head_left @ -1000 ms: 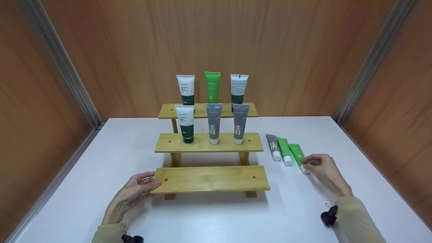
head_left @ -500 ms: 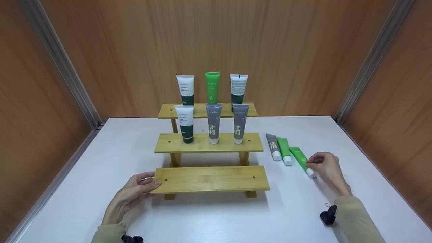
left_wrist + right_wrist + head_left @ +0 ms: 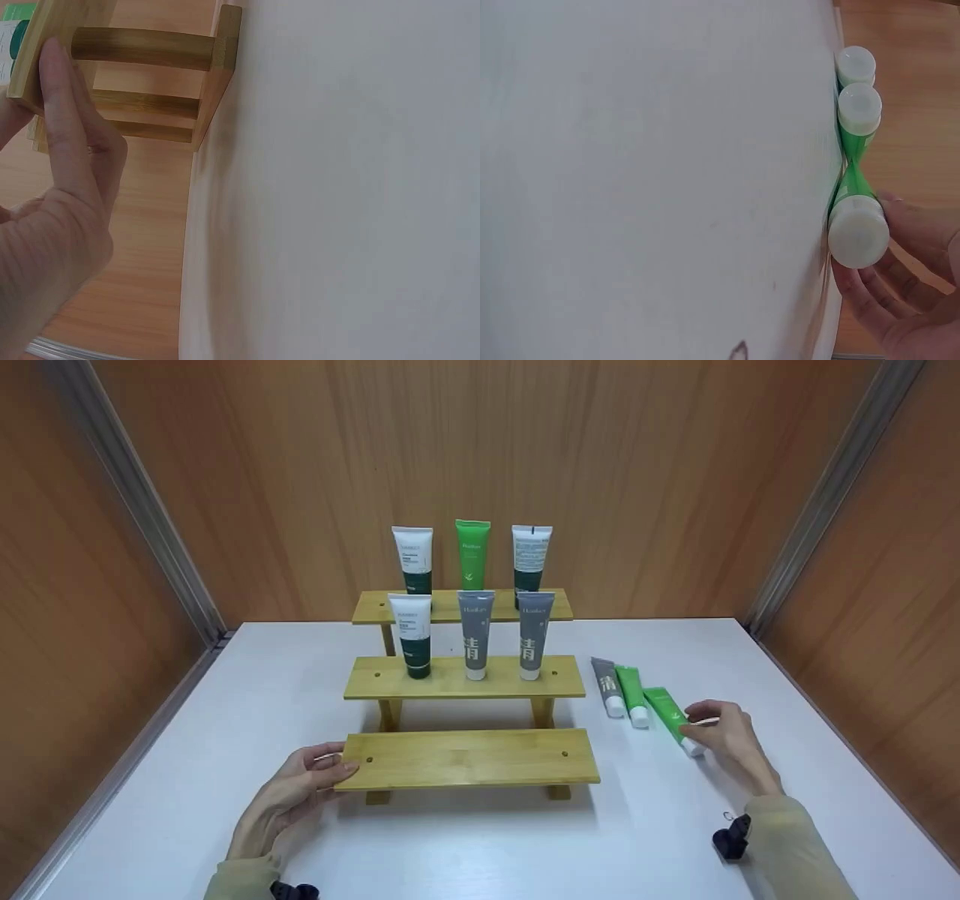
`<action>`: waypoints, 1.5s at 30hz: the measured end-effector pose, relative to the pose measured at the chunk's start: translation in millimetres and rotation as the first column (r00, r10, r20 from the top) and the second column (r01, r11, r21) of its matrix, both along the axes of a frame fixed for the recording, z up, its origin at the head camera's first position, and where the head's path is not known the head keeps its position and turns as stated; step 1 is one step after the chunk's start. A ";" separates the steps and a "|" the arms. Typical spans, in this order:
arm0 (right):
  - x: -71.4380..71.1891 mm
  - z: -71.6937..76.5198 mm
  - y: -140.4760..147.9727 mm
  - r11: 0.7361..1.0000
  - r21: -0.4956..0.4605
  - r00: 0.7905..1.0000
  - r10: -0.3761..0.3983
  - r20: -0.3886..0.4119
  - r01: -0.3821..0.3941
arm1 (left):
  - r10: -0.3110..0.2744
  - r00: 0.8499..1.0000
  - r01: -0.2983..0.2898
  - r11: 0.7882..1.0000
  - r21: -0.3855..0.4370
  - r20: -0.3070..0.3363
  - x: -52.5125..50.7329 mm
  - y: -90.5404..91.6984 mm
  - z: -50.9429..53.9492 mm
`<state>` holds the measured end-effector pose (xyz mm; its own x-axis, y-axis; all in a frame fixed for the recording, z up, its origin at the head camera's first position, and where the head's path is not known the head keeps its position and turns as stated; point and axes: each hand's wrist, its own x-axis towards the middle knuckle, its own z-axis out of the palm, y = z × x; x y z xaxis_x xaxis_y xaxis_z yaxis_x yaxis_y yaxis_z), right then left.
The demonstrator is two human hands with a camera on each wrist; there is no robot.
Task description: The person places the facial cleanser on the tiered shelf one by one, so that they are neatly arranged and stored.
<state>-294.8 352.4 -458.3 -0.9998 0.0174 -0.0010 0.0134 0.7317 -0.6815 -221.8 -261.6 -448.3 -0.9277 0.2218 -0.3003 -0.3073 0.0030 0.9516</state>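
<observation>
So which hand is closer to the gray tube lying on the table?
Right. The right hand is at the rightmost green tube, right of the gray tube; the left hand grips the front shelf, much farther off to the left.

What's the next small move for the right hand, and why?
Probably lift the rightmost green plastic tube with a white cap off the white table: the right hand appears to pinch it near the cap, the left hand grips the lowest yellowish wooden shelf, and that shelf carries no tubes.
</observation>
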 end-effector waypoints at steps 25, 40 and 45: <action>-4.8 2.1 -5.7 0.999 -0.022 0.990 -0.036 0.136 0.040 | -0.022 1.000 0.022 1.000 0.007 -0.009 -1.1 -1.7 0.1; -0.2 4.5 -11.3 0.993 -0.064 0.990 -0.088 0.109 0.095 | -0.039 0.999 0.039 0.998 0.045 0.008 -2.5 -2.4 1.6; 2.9 7.5 -16.1 0.995 -0.083 0.996 -0.051 0.076 0.057 | -0.026 0.999 0.026 0.999 0.026 0.023 -2.4 -1.7 1.5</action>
<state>-291.9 336.3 -450.8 -0.9946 0.0677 -0.0784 0.1036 0.6677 -0.7372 -224.2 -263.2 -446.8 -0.9144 0.2536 -0.3156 -0.3294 -0.0126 0.9441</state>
